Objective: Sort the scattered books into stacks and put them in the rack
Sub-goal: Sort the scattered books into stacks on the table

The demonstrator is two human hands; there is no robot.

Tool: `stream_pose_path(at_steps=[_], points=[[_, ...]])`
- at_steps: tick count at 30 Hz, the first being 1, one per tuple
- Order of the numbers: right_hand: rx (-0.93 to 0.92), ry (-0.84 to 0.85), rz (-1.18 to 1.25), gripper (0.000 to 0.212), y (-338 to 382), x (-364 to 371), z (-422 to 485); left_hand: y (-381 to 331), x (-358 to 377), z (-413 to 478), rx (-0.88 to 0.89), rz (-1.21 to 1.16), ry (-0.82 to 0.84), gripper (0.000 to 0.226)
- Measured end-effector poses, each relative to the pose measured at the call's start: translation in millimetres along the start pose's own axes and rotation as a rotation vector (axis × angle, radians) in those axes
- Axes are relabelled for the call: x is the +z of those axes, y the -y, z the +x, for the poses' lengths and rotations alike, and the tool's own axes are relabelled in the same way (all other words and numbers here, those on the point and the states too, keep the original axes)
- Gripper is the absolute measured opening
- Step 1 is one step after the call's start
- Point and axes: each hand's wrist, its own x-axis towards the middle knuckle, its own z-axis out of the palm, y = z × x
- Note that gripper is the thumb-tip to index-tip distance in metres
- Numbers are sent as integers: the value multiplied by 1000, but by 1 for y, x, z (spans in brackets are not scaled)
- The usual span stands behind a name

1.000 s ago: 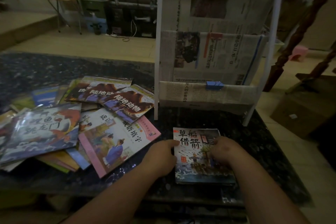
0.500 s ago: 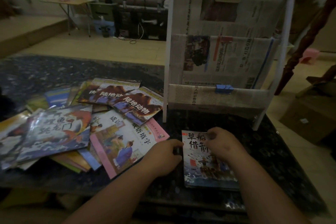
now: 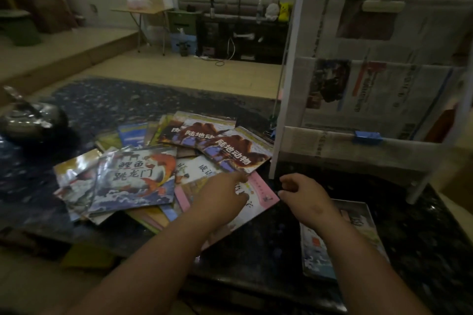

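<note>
Several picture books lie scattered in a pile on the dark speckled table (image 3: 266, 253). Among them are a blue carp book (image 3: 135, 179), two brown animal books (image 3: 235, 151) and a pink-edged book (image 3: 263, 190). My left hand (image 3: 222, 198) rests on the pink-edged book with its fingers stretched toward the book's far edge. My right hand (image 3: 304, 197) hovers just right of that book, fingers loosely curled, holding nothing. One book (image 3: 358, 220) lies alone at the right, partly under my right forearm. The white rack (image 3: 288, 84) stands behind it, with newspaper pockets.
A dark shiny pot (image 3: 33, 120) sits on the table at the far left. A blue clip (image 3: 367, 137) holds the rack's lowest newspaper pocket. The table's near edge runs just under my forearms. Beyond the table are a wooden floor and low furniture.
Both hands have left the single book at the right and moved left. The left hand now lies on the pink-edged book. The view has swung left.
</note>
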Motion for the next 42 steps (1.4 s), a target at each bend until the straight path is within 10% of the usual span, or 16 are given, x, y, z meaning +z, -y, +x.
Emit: stream_pose_path(at_steps=[18, 26, 42], points=[[-72, 100, 3, 34, 44, 53, 4, 81, -36, 3, -511, 410, -38, 69], [-58, 96, 44, 31, 43, 50, 1, 55, -42, -4, -301, 404, -265, 18], [198, 178, 656, 48, 55, 49, -5, 3, -5, -34, 152, 303, -258, 37]])
